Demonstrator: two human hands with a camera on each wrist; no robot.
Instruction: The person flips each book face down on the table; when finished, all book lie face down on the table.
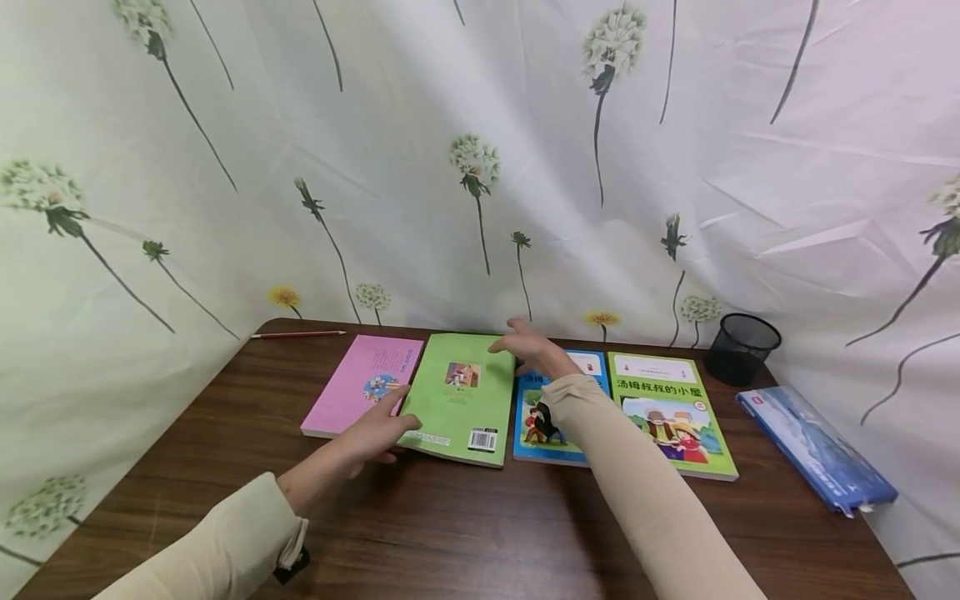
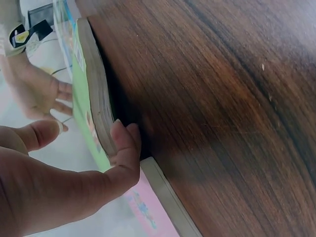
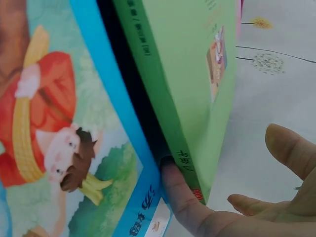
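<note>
A light-green book [image 1: 442,408] lies back cover up on the table, with a small picture and a barcode. At its lower left corner, my left hand [image 1: 372,429] curls its fingers round the edge; the thumb [image 2: 42,134] is held above the cover. A dark shadow runs beneath the bowed page edge. My right hand [image 1: 534,348] is at the upper right corner, thumb and fingers spread. One finger [image 3: 182,197] touches the spine in the gap beside the blue book [image 3: 118,118]. To the left lies a pink book [image 1: 348,387].
Right of the blue book lies another green book [image 1: 667,408] with cartoon figures. Further right are a black mesh pen holder [image 1: 738,354] and a blue book-like item [image 1: 817,450]. A pencil [image 1: 300,335] lies along the back edge, before a dandelion-print curtain [image 1: 420,208].
</note>
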